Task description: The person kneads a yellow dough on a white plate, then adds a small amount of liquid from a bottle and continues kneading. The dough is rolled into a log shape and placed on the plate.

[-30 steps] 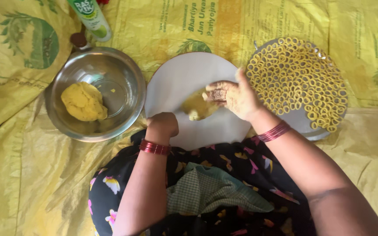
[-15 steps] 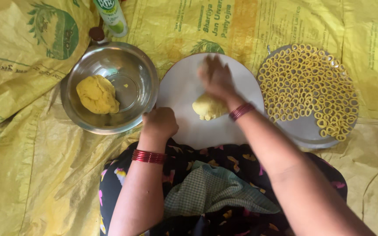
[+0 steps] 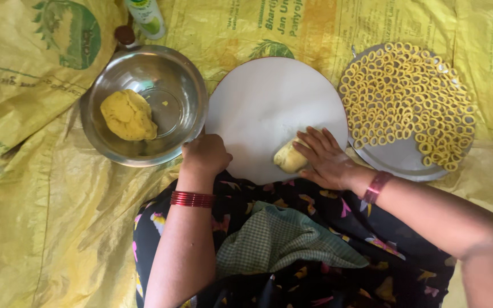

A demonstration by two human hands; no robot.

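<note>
A round white board [image 3: 269,102] lies on my lap's far side. My right hand [image 3: 326,157] lies flat with fingers spread, pressing a small yellow dough piece [image 3: 289,158] against the board's near edge. My left hand [image 3: 205,154] is curled into a fist at the board's left rim, beside the steel bowl [image 3: 189,91]; I cannot tell if it grips the rim. A larger lump of yellow dough [image 3: 128,115] rests in that bowl.
A steel plate [image 3: 406,162] at the right carries several small yellow dough rings [image 3: 406,97]. A white-and-green bottle [image 3: 145,16] and a small brown cap [image 3: 125,35] stand behind the bowl. Yellow printed sacking [image 3: 29,217] covers the floor. A checked cloth [image 3: 281,242] lies on my lap.
My right hand has come down from the board's middle to its near edge, flattening over the dough piece and rolling it toward me. The left fist has stayed at the rim.
</note>
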